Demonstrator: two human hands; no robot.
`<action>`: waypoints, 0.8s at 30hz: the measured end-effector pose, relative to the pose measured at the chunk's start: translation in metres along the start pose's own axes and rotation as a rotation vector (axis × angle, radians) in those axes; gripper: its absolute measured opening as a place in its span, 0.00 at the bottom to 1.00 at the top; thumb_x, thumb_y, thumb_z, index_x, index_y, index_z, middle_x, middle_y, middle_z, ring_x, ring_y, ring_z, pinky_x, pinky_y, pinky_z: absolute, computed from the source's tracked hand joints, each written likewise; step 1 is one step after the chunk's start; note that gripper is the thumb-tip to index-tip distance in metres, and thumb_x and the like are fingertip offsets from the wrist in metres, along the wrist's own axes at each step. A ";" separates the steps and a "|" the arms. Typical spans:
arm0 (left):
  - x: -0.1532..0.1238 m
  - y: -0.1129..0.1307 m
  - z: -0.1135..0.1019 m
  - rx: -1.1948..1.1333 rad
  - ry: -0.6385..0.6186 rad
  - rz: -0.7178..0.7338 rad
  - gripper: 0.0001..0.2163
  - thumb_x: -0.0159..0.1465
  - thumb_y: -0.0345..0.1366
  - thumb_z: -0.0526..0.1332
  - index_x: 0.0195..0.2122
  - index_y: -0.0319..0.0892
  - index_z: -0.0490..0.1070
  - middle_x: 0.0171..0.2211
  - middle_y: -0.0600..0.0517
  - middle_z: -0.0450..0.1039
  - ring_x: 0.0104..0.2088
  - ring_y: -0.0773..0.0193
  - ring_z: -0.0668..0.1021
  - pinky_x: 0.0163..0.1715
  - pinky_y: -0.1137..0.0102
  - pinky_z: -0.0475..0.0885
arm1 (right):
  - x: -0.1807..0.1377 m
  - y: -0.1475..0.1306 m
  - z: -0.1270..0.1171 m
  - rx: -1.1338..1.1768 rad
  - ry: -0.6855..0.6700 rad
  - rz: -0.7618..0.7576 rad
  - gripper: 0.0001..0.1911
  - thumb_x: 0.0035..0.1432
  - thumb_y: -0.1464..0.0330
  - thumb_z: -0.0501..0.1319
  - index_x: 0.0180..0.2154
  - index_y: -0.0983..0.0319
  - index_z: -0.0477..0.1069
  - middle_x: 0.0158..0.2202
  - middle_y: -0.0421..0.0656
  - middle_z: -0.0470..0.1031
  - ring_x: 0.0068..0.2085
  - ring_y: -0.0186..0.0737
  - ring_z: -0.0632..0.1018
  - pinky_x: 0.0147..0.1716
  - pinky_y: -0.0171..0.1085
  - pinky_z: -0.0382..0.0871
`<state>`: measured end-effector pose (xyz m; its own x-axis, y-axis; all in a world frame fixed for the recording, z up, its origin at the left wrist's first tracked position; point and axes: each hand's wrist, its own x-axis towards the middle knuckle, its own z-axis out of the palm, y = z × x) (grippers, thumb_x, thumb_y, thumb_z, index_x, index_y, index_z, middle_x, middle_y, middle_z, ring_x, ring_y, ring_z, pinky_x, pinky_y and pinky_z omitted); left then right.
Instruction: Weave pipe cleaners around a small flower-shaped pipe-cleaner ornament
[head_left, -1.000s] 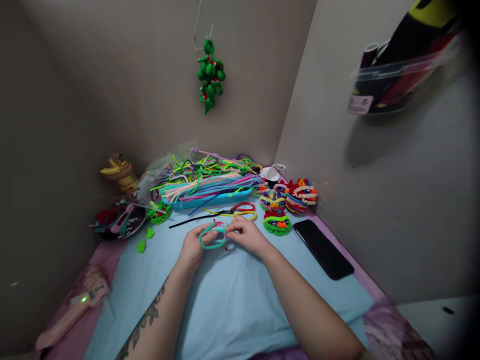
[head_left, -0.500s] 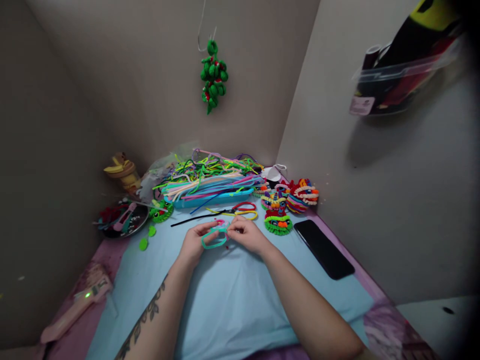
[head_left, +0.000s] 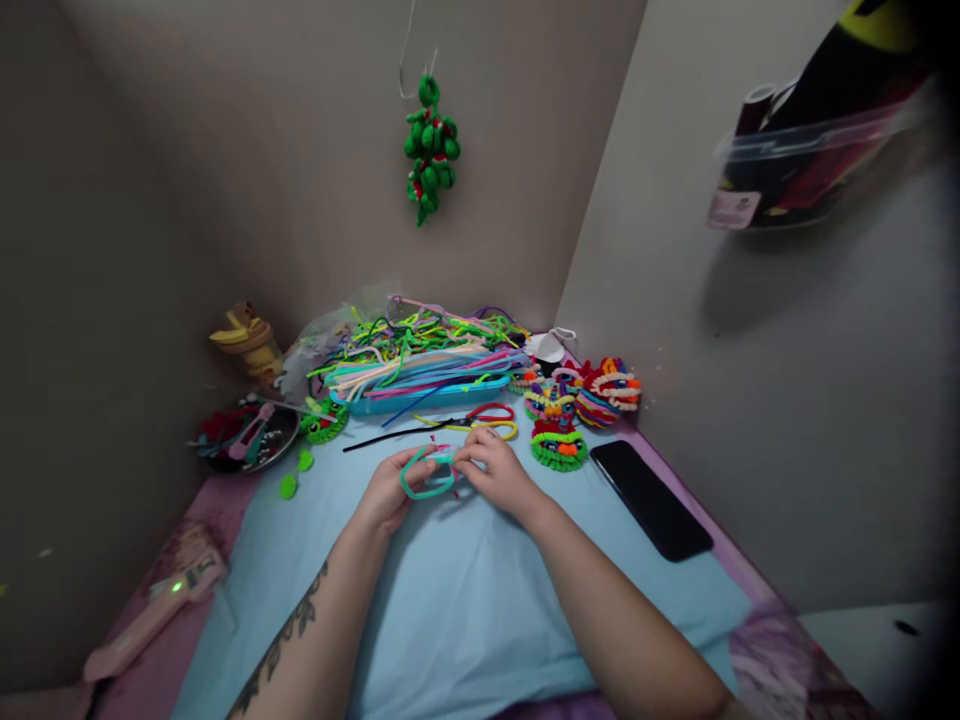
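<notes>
A teal pipe cleaner (head_left: 429, 494), bent into a rounded loop, is held just above the blue cloth. My left hand (head_left: 386, 488) grips it from the left side, thumb and fingers pinched. From the right, my right hand (head_left: 493, 470) has its fingertips pressed together at the other side of the piece. Small pink-red bits show between the two hands; what they are is too small to tell. Just beyond the hands lie scissors (head_left: 491, 430) with red and yellow handles, beside a black pipe cleaner (head_left: 382, 438).
Many coloured pipe cleaners fill and top a blue tray (head_left: 427, 399) at the back. To its right sit several fuzzy figures (head_left: 559, 448) and a black phone (head_left: 651, 500). On the left are a metal bowl (head_left: 281, 440), green pads (head_left: 288, 487) and a pink glue gun (head_left: 154, 615).
The teal loop has turned slightly and looks rounder. My right hand's fingers have shifted a little on the piece. The whole view has moved slightly.
</notes>
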<state>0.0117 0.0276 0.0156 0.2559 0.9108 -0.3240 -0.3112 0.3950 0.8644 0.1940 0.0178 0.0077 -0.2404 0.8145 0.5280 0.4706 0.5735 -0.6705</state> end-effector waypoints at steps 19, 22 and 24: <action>-0.010 -0.017 0.013 0.597 0.376 0.700 0.12 0.53 0.39 0.66 0.38 0.41 0.79 0.27 0.52 0.77 0.23 0.69 0.70 0.26 0.74 0.68 | -0.005 -0.040 0.053 1.150 0.348 0.835 0.21 0.38 0.64 0.69 0.33 0.58 0.60 0.21 0.32 0.69 0.19 0.30 0.70 0.20 0.30 0.63; -0.007 -0.017 0.011 0.613 0.428 0.719 0.13 0.53 0.39 0.65 0.39 0.41 0.78 0.29 0.51 0.77 0.24 0.68 0.71 0.27 0.73 0.68 | -0.006 -0.040 0.054 1.099 0.414 0.805 0.19 0.40 0.66 0.67 0.36 0.60 0.65 0.20 0.33 0.70 0.17 0.28 0.66 0.17 0.29 0.58; -0.006 -0.017 0.009 0.600 0.448 0.710 0.14 0.54 0.40 0.65 0.40 0.40 0.77 0.29 0.51 0.77 0.24 0.68 0.71 0.27 0.73 0.68 | -0.007 -0.038 0.054 1.075 0.424 0.803 0.20 0.40 0.66 0.67 0.39 0.62 0.70 0.22 0.36 0.72 0.17 0.27 0.65 0.17 0.30 0.57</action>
<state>0.0240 0.0143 0.0065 -0.2113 0.9207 0.3282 0.2814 -0.2643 0.9225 0.1315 -0.0050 0.0016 0.1420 0.9699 -0.1976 -0.5607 -0.0857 -0.8235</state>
